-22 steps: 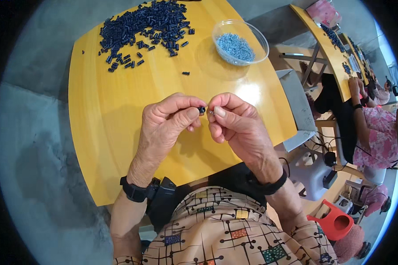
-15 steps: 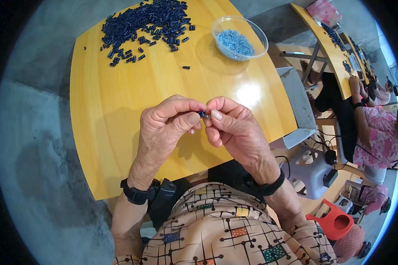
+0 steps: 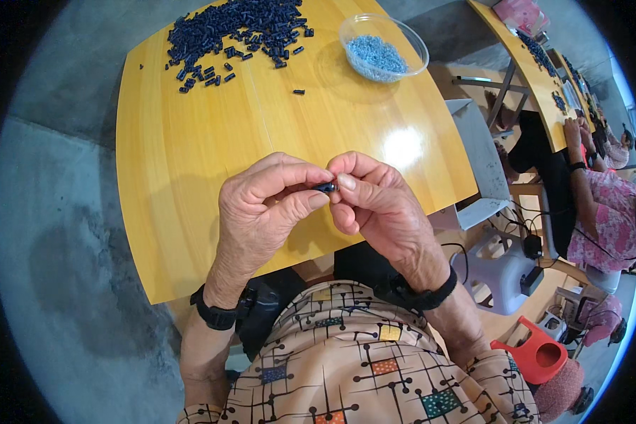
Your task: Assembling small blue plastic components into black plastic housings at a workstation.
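While pinching a small dark tube (image 3: 324, 187) above the surface (image 3: 184, 155) in the narrow grip of the left hand (image 3: 261, 198), met its end with the right hand (image 3: 381, 201). Could not tell the state or contents of the right grip, owing to crowded fingertips (image 3: 346, 181). Through uneven thumb pressure, risked squirting the tube loose; through poor alignment, risked tilting it and losing the hold.

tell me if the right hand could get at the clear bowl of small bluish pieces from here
Probably yes: nothing visible stands between the right hand and the clear bowl ahead of it, though its fingertips are occupied at the small dark piece.
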### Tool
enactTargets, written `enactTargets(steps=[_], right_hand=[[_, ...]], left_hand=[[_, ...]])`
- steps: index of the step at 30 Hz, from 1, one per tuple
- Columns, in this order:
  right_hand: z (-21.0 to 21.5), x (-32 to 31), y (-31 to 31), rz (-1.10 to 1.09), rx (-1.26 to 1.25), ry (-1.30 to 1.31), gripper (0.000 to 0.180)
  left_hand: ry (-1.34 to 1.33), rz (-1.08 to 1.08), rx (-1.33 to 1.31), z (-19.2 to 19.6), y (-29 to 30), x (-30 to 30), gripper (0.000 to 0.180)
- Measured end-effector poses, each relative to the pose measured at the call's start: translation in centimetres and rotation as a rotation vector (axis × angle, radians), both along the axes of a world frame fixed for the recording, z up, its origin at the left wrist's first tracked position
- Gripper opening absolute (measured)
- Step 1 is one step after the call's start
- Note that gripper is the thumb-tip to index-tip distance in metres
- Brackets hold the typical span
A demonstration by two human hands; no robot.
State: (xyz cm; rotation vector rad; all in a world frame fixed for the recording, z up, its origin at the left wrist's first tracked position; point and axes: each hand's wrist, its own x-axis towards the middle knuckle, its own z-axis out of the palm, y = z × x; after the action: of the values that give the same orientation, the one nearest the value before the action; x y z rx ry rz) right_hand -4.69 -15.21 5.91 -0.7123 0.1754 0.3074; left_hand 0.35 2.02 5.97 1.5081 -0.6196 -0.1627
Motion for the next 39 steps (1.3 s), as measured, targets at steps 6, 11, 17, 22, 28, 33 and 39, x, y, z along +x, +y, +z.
enactTargets(steps=[6, 11, 17, 22, 28, 33, 39], right_hand=[[-0.1, -0.5, -0.3, 0.019, 0.002, -0.012, 0.011], [-0.2, -0.9, -0.3, 0.021, 0.015, -0.022, 0.012], [0.0, -1.3, -0.2, 0.011, 0.009, -0.047, 0.017], [-0.4, -1.6, -0.1, -0.003, 0.015, -0.051, 0.017], [-1.1, -1.6, 0.0, -0.010, 0.098, -0.057, 0.017], [-1.3, -1.6, -0.2, 0.030, 0.120, -0.095, 0.018], [-1.7, -1.6, -0.2, 0.015, 0.177, -0.080, 0.018]], left_hand=[[-0.172, 0.051, 0.140, 0.7, -0.1, -0.5, 0.019], [-0.210, 0.058, 0.178, 0.8, 0.1, -0.8, 0.017], [-0.080, 0.098, 0.098, 0.4, 0.2, -1.4, 0.015], [-0.014, 0.117, 0.045, 0.4, 0.1, -1.9, 0.015], [0.101, 0.110, -0.002, 0.3, -0.1, -2.3, 0.013], [0.115, 0.082, -0.012, 0.0, -0.1, -2.4, 0.013], [0.095, 0.084, 0.006, 0.0, -0.1, -2.5, 0.013]])
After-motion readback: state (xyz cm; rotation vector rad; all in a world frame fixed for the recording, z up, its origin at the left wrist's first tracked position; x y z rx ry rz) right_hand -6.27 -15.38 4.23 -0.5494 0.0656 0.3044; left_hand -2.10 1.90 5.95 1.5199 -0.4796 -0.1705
